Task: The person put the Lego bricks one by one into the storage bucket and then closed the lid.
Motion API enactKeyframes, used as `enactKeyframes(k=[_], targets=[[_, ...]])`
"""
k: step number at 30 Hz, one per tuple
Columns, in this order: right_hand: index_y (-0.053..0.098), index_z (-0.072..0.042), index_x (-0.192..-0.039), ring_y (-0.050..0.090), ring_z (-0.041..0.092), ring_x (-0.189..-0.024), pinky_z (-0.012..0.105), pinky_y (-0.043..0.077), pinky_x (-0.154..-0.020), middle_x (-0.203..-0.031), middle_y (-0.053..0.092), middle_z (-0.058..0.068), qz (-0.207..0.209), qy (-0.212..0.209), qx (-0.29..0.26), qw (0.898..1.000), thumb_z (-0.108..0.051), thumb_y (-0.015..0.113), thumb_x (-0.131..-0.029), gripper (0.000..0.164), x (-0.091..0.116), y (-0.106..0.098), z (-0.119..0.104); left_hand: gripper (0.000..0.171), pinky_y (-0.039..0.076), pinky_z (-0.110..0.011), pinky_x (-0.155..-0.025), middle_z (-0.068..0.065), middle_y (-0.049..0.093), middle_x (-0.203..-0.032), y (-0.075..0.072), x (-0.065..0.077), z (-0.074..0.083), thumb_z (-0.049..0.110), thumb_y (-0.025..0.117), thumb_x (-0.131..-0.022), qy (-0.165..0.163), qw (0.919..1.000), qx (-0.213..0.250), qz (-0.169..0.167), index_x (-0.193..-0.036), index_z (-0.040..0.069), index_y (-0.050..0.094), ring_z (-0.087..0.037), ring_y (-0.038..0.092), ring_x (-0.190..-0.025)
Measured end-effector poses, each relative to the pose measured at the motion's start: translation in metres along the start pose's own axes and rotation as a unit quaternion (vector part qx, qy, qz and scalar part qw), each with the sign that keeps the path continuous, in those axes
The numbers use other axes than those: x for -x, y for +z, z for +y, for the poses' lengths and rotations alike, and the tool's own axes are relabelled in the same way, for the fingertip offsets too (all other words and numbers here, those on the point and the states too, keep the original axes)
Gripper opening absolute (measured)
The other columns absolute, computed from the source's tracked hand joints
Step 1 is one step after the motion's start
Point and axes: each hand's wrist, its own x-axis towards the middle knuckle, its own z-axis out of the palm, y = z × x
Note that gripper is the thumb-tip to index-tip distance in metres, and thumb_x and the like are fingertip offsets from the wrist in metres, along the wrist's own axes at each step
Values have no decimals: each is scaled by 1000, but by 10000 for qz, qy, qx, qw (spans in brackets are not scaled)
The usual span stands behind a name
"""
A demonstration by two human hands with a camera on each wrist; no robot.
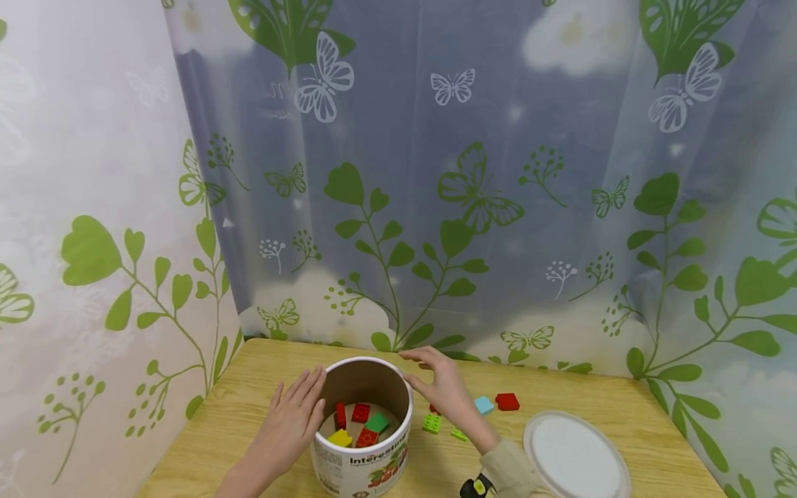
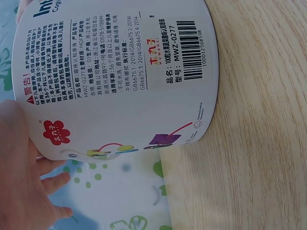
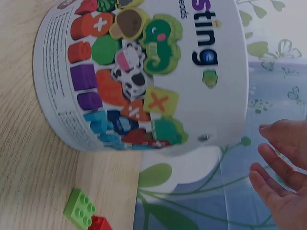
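A white round bucket (image 1: pixel 330 467) with printed labels stands upright on the wooden table. Inside it lie several toy building bricks: red ones (image 1: pixel 361 413), a green brick (image 1: pixel 377 422) and a yellow brick (image 1: pixel 340 438). My left hand (image 1: pixel 288 420) lies with extended fingers against the bucket's left rim; the left wrist view shows the thumb side of the hand (image 2: pixel 21 167) at the bucket's upper edge. On the other side, my right hand (image 1: pixel 447 389) is beside the right rim with relaxed fingers. In the right wrist view a gap shows between its fingertips (image 3: pixel 265 149) and the bucket.
To the right of the bucket, light green bricks (image 1: pixel 432 423), a light blue brick (image 1: pixel 483 405) and a red brick (image 1: pixel 507 402) lie loose on the table (image 1: pixel 261 366). A round white lid (image 1: pixel 575 453) is farther right. Patterned curtains (image 1: pixel 386 138) hang behind the table.
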Motion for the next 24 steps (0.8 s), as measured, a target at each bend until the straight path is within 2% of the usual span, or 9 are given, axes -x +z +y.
enactKeyframes(k=[10, 16, 24], targets=[[72, -9, -123, 67, 27, -108, 46, 55, -94, -115, 70, 6, 270, 535, -83, 9982, -4, 78, -88, 36, 13, -13, 27, 51, 23, -67, -116, -8, 40, -160, 1, 1, -1, 32, 44, -109, 56, 9999, -4, 118, -154, 7, 45, -33, 38, -147], [71, -8, -125, 65, 34, -111, 52, 53, -95, -118, 71, 8, 260, 827, -417, 9954, -5, 77, -89, 36, 26, -16, 48, 51, 23, -68, -115, -9, 40, -160, 1, 2, -1, 31, 45, -109, 80, 9999, -11, 133, -153, 6, 45, -34, 38, -146], [72, -8, -125, 65, 33, -112, 50, 54, -95, -119, 71, 8, 284, 1365, -839, 9867, -4, 80, -86, 40, 41, -14, 71, 51, 23, -68, -115, -8, 40, -160, 1, 3, -1, 31, 45, -109, 88, 9998, 1, 167, -153, 6, 45, -34, 38, -146]])
